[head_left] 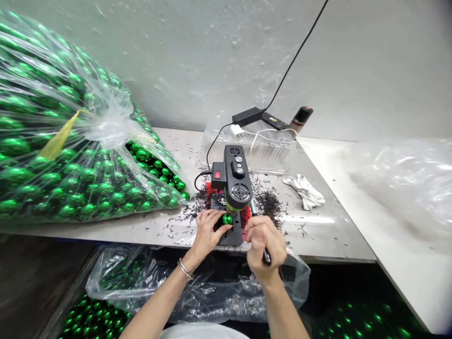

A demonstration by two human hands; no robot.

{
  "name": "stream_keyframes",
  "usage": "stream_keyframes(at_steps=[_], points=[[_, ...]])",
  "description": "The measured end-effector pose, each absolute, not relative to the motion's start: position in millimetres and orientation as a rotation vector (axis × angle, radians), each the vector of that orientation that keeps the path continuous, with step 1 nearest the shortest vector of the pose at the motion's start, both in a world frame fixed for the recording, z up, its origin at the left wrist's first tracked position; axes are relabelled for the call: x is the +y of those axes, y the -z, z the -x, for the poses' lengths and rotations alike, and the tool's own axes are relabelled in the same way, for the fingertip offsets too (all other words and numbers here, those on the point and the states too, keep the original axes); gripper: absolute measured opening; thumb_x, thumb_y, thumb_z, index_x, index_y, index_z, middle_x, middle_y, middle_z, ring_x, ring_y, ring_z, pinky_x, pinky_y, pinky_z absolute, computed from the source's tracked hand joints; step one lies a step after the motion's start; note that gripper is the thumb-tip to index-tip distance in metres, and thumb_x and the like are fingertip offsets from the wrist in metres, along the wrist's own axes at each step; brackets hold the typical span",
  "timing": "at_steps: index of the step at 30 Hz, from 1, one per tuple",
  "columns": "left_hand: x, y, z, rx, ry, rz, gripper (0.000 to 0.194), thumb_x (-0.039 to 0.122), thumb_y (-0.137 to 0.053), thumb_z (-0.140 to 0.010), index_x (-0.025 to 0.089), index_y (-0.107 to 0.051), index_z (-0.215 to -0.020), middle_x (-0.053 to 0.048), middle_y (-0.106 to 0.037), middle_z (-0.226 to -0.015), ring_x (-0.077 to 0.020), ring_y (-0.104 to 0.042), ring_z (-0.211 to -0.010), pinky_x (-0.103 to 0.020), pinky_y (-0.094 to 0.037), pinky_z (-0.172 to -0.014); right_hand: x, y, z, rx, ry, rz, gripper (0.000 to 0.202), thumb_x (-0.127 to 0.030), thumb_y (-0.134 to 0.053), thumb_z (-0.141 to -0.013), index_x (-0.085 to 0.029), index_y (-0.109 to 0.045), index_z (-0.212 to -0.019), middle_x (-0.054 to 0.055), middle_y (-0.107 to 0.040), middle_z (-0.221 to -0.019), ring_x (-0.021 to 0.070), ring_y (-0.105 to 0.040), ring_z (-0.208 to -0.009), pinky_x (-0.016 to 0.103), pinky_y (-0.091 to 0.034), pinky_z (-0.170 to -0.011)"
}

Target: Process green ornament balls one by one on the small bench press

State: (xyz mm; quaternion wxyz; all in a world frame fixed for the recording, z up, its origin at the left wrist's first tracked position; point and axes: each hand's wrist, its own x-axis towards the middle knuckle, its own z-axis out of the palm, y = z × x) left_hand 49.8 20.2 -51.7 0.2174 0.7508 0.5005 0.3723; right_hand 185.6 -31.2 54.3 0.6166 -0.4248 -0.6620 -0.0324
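Forearms (157,301) nearest; bulging bag (70,183) left, machine (237,172) ahead (dark scraps (270,202) around).

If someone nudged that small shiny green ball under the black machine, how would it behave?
The small shiny green ball would probably roll easily, being round, if the bare left hand around it let go. Its glossy, mirror-like surface looks smooth, so it may feel slippery; its weight I cannot tell.

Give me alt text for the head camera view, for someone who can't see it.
A bare left hand steadies a shiny green ball beneath a black bench-top machine, while the right hand grips its black-handled lever. A clear plastic bag bulging with green balls stands left; crumpled white gloves lie right.
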Motion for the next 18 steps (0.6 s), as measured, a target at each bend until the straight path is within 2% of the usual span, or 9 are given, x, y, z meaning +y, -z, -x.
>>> stream_keyframes(at_steps=[8,18], points=[[19,56,-50,1.381,-1.070,-2.089,0.029,0.033,-0.071,-0.087,0.024,-0.071,-0.115,-0.008,-0.074,-0.113,-0.0279,-0.060,-0.113,-0.049,-0.039,-0.105,-24,0,-190,-1.550,0.223,0.890,0.028,-0.018,-0.039,-0.097,-0.020,-0.049,-0.071,0.002,-0.057,-0.070,0.0125,-0.052,-0.061,0.029,-0.044,-0.058],[18,58,-50,1.370,-1.080,-2.117,0.031,0.035,-0.072,-0.087,0.023,-0.071,-0.116,-0.009,-0.074,-0.113,-0.0279,-0.060,-0.112,-0.048,-0.040,-0.102,-22,22,-188,-1.478,0.245,0.900,0.031,-0.021,-0.035,-0.100,-0.021,-0.047,-0.071,0.001,-0.056,-0.072,0.0121,-0.053,-0.061,0.033,-0.049,-0.065]])
